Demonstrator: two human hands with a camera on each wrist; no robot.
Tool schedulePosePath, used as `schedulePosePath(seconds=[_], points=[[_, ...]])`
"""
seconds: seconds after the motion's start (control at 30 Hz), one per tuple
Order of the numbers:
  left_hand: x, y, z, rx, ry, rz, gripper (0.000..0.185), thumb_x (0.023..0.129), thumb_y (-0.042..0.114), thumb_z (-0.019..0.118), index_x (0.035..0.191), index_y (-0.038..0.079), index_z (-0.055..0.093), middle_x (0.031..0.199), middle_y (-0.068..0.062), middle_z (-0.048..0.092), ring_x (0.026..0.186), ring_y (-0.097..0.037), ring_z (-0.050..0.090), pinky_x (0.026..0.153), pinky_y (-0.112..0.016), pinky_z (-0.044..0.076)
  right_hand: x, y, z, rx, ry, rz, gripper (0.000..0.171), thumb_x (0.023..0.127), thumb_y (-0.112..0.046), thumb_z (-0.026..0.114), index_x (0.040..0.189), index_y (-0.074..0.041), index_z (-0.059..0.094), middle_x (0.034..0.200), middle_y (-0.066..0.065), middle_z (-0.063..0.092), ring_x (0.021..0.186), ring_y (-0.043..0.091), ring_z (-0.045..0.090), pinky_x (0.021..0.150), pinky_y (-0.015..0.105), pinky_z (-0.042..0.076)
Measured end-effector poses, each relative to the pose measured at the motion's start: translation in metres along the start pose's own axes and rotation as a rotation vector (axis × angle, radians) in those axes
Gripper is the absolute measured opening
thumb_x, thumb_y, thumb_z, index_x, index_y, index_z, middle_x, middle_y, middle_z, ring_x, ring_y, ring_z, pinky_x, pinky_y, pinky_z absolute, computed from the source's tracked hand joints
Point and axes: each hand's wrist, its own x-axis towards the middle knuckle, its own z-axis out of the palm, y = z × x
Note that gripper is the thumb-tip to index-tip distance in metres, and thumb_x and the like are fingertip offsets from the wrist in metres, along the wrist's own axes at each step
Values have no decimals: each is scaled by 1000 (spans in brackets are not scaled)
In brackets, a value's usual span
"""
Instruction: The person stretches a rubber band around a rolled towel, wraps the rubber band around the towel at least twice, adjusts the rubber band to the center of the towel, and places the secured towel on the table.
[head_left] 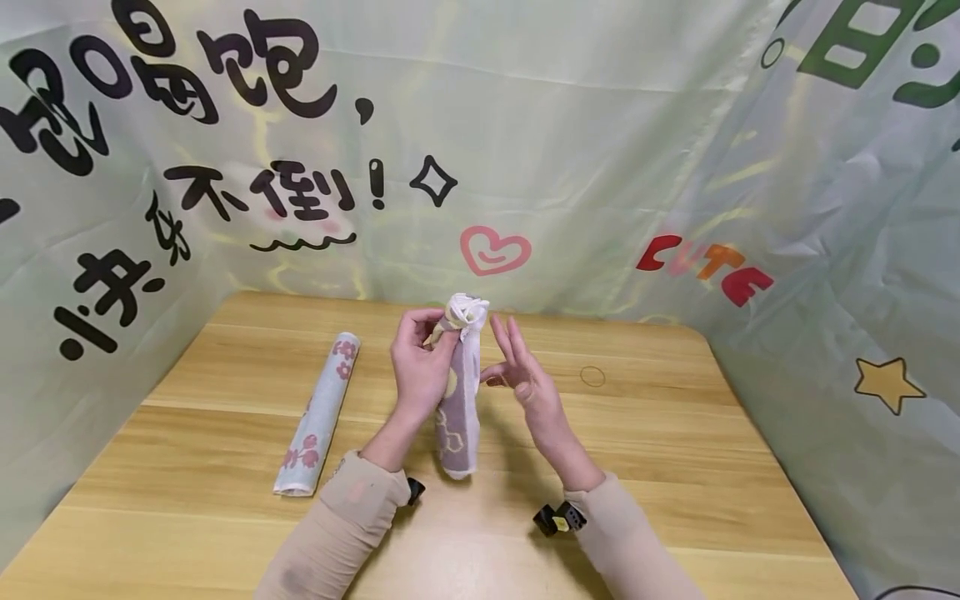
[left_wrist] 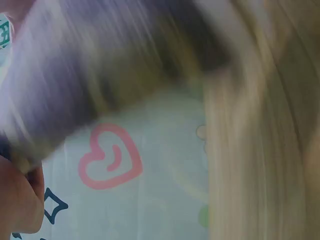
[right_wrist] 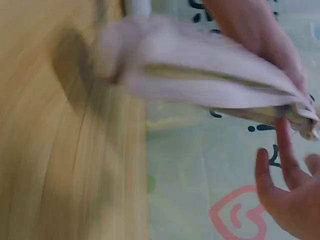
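A rolled mauve towel [head_left: 454,425] with a white edge and yellow pattern stands upright in the head view, its twisted top end facing me. My left hand [head_left: 422,367] grips it near that top end, thumb across the front. On its other side, my right hand [head_left: 534,392] has its fingers extended, the fingertips close beside the roll. The right wrist view shows the towel [right_wrist: 200,65] blurred, a white fold running lengthwise, with a fingertip of the right hand [right_wrist: 292,192] at its end. Blur also covers the towel [left_wrist: 65,75] in the left wrist view.
Left of my hands, a second rolled towel [head_left: 318,417], pale blue with pink flowers, lies on the wooden table [head_left: 645,442]. A thin loop like a rubber band [head_left: 592,377] lies at the right. Printed cloth [head_left: 600,167] hangs behind and along both sides.
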Motion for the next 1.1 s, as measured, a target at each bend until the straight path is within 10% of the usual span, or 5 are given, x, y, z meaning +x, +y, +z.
schedulePosePath(seconds=[0.17, 0.4, 0.73, 1.1], points=[[-2, -1, 1, -11, -30, 26, 27, 87, -14, 72, 111, -12, 61, 108, -22, 70, 102, -15, 68, 73, -19, 57, 1, -6, -3, 189, 60, 229, 88, 98, -72, 50, 163, -15, 31, 162, 12, 34, 100, 20, 70, 91, 38, 57], [-5, 0, 0, 32, -135, 147, 27, 77, -16, 79, 100, -4, 73, 105, -19, 75, 94, -18, 71, 75, -21, 59, 0, -9, -2, 146, 199, 329, 115, 83, -73, 73, 152, 13, 39, 153, 28, 45, 109, 14, 68, 101, 43, 54], [-6, -10, 0, 195, -412, 574, 29, 73, -14, 86, 96, 2, 78, 100, -12, 79, 88, -27, 72, 81, -29, 60, 3, -16, -5, 31, 417, 436, 52, 97, -11, 69, 143, 8, 55, 140, 19, 64, 129, 14, 61, 108, 25, 48], [-11, -16, 3, 411, -691, 749, 32, 69, -3, 94, 97, 3, 82, 93, -5, 79, 81, -19, 70, 75, -14, 57, 7, -17, -29, -10, 472, 551, 44, 90, -27, 85, 126, -3, 74, 117, 5, 77, 122, 16, 67, 104, 27, 51]])
